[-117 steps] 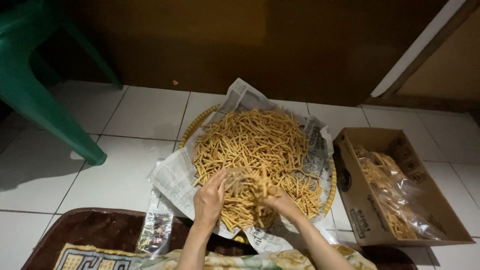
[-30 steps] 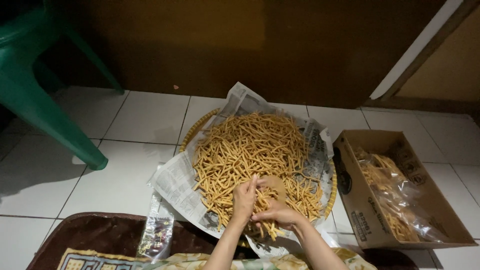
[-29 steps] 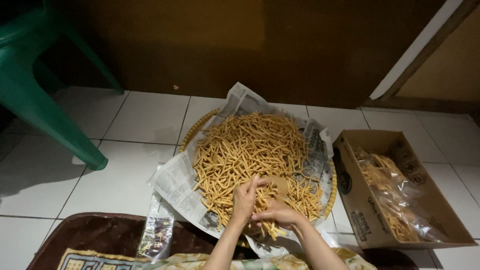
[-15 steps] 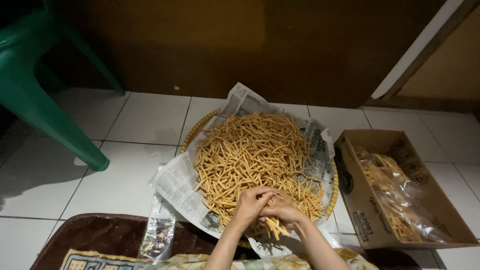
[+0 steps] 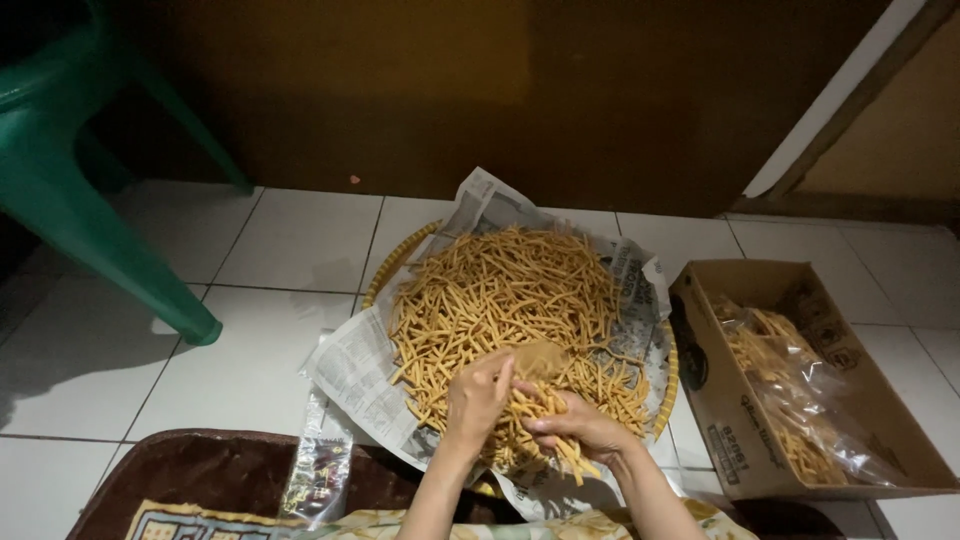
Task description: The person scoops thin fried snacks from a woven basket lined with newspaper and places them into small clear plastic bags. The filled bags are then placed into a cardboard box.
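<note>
Right now your left hand and right hand meet at the near edge of the heap of fried snack sticks, which lies on newspaper inside a round woven tray on the tiled floor. Both grips are closed around one bunch of sticks. A cardboard box holding bagged sticks sits just right of the tray.

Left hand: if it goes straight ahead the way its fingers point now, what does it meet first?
Probably the bare brown patch just ahead of the left hand, then more fried sticks beyond it; depth is uncertain.
</note>
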